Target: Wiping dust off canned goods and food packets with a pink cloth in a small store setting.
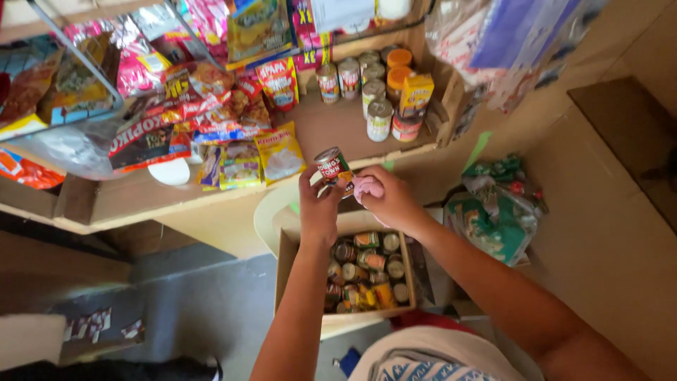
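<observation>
Two hands: left grip (319,206) clasps can (333,168), right grip (390,200) wraps pink cloth (367,188) (box of cans (295,243) below)

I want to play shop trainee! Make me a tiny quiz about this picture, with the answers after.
1. True or false: the left hand holds a small can.
2. What does the right hand hold against that can? A) a pink cloth B) a spoon C) a bottle
3. Fill in: below both hands sits an open cardboard ____ filled with more cans.

Key: 1 true; 2 A; 3 box. More cans stand in a group on the wooden shelf above.
</observation>
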